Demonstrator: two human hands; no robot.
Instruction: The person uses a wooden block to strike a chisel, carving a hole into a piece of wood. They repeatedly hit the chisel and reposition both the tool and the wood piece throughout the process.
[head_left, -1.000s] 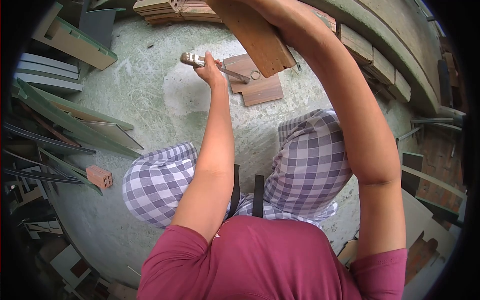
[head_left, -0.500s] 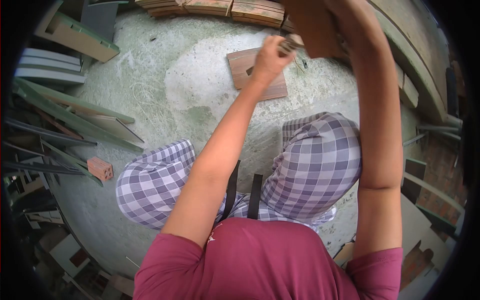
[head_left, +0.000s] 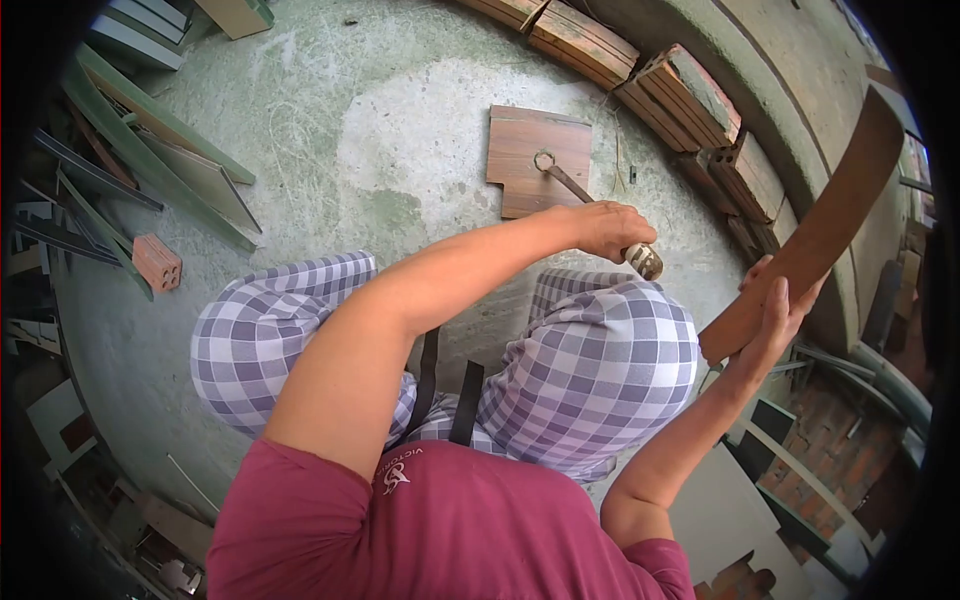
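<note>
A tool with a metal shaft is in my left hand [head_left: 605,230], its fingers wrapped round it. The tool's ring-shaped end [head_left: 543,160] appears over a flat brown wood-grain board [head_left: 515,140] on the floor, and its striped rounded end [head_left: 643,262] sticks out beside my right knee. My right hand [head_left: 780,312] grips a long curved brown piece [head_left: 830,220] near its lower end. This piece slants up to the right, with my thumb and fingers along its edges.
Hollow bricks [head_left: 680,100] line the low concrete ledge [head_left: 780,110] at the upper right. Panels [head_left: 170,160] lean at the left, near a single red brick [head_left: 157,263]. More boards [head_left: 740,500] and paving bricks [head_left: 835,430] are at the lower right.
Both hands have come down and to the right in view. The tool's shaft and ring now show, and the curved piece has swung out to the right. The view has shifted, exposing more bricks.
</note>
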